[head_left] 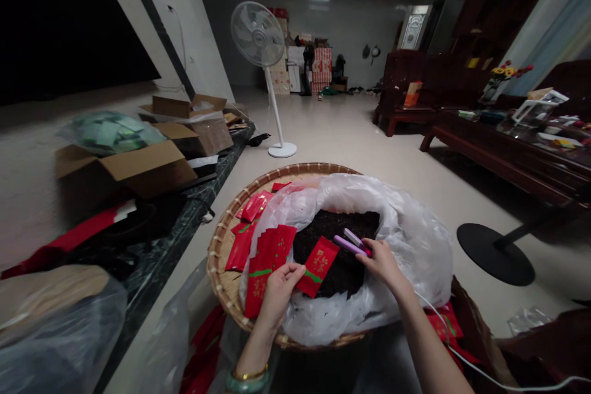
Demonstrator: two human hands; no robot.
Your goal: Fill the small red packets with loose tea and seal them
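Note:
Between the thumb and fingers of my left hand [284, 286] is the lower left edge of a red packet [319, 265] with gold lettering and a green band. My right hand [382, 263] is closed around a small purple flat iron [349, 245], its two arms parted and pointing at the packet. A gap shows between the iron's tips and the packet. Below both hands lies dark loose material [341, 221], perhaps tea leaves, in a white plastic bag [410, 234]. More red packets [272, 246] overlap in a fan just behind my left hand.
The bag rests in a round woven bamboo tray [221, 234], with further red packets [249, 209] along its left side. A white cord [466, 362] runs off lower right. Beyond stand a white fan [272, 98], open cartons [143, 166], a wooden table [498, 160] and a black round base [494, 255].

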